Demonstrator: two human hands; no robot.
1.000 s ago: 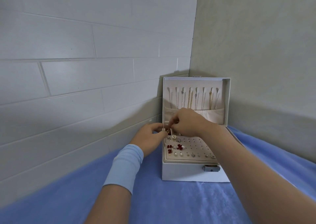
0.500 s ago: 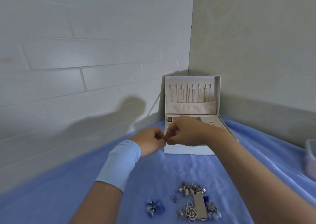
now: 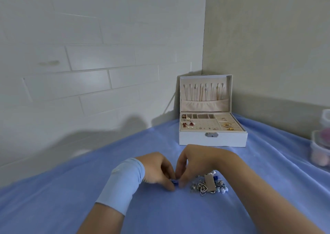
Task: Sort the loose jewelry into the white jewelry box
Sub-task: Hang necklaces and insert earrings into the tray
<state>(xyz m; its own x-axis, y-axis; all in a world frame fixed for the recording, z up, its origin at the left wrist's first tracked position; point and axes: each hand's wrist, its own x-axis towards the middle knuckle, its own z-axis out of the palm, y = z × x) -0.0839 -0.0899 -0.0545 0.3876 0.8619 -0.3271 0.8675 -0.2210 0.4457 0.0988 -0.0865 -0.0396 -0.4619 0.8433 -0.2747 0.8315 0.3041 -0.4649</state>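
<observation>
The white jewelry box (image 3: 196, 138) stands open in the far corner, necklaces hanging in its lid, earrings and gold pieces in its beige tray. A pile of loose jewelry (image 3: 209, 185) with a heart pendant and blue beads lies on the blue cloth near me. My left hand (image 3: 157, 169), with a light blue wristband, and my right hand (image 3: 194, 160) meet just left of the pile. Both pinch a small blue jewelry piece (image 3: 174, 182) between their fingertips on the cloth.
A blue cloth (image 3: 178, 212) covers the surface. Clear plastic containers (image 3: 321, 144) with pink contents stand at the right edge. A white brick wall runs along the left and a beige wall along the right, meeting behind the box.
Both hands drew back from the box tray toward me and came down on the cloth beside the loose pile, where they now pinch a small blue piece.
</observation>
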